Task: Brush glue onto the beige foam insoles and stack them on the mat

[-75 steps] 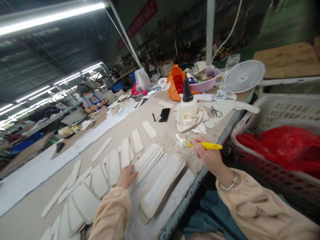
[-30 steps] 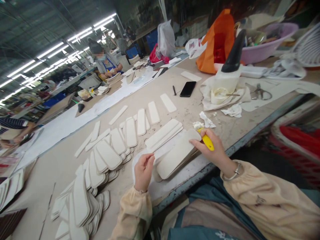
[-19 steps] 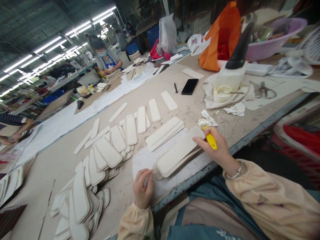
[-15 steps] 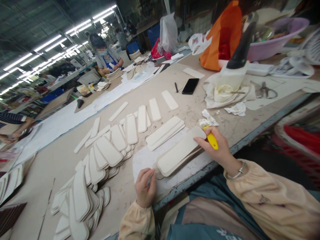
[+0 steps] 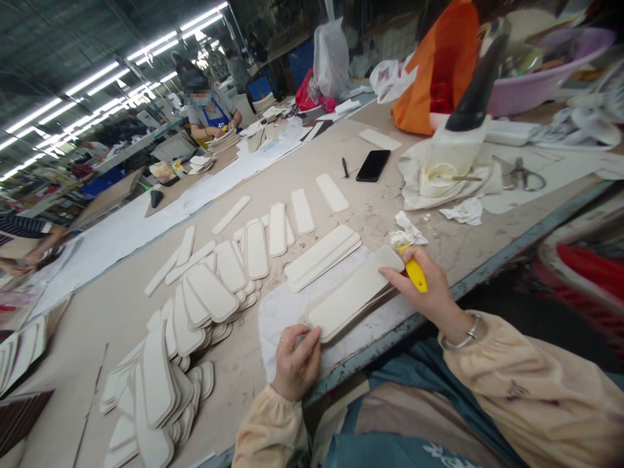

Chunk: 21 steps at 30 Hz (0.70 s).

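Note:
A flat cream panel (image 5: pixel 351 296) with rounded ends lies on top of similar pieces near the table's front edge. My left hand (image 5: pixel 298 364) pinches its near left corner between thumb and forefinger. At the far right end, fingers of my right hand (image 5: pixel 429 286) press on the panel while the same hand grips a tool with a yellow handle (image 5: pixel 416 274); the tool's working end is mostly hidden. Just behind is a small stack of cream panels (image 5: pixel 322 257), partly on a white sheet (image 5: pixel 273 325). More overlapping panels (image 5: pixel 212 292) fan out to the left.
Behind the right hand are crumpled white scraps (image 5: pixel 408 229), a black phone (image 5: pixel 373 166), a white glue container (image 5: pixel 453 146) and scissors (image 5: pixel 521 175). An orange bag (image 5: pixel 439 71) and purple basin (image 5: pixel 531 88) stand farther back. A masked co-worker (image 5: pixel 212 114) sits across the table.
My left hand has moved right and slightly up onto the panel's near left corner, where it was just beside it before. My right hand stays nearly in place with the yellow-handled tool.

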Tool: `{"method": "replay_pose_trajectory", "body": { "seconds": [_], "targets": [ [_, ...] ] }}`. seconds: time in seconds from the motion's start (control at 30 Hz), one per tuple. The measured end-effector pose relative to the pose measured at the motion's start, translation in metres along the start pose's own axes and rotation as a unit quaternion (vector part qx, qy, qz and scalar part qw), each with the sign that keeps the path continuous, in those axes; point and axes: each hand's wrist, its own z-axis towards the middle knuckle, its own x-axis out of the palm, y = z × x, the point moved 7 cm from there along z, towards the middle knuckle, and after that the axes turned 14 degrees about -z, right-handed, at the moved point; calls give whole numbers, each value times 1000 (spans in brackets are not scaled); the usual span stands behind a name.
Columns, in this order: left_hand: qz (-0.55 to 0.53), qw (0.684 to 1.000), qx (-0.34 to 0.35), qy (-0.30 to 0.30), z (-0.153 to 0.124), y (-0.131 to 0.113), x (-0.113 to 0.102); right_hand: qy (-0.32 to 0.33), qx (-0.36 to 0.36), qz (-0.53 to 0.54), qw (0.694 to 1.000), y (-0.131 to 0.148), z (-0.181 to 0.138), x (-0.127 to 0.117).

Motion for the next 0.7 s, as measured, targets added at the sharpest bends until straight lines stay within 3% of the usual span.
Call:
{"method": "replay_pose_trajectory", "body": {
  "seconds": [0.23, 0.43, 0.7],
  "targets": [
    [20, 1000, 12, 11, 2, -2, 0, -5, 6, 3, 1000, -5, 2, -1],
    [53, 996, 70, 24, 5, -6, 1, -15, 49, 24, 998, -16, 11, -7],
    [60, 994, 85, 29, 6, -7, 2, 24, 15, -78, 997, -10, 12, -10]
  ]
}}
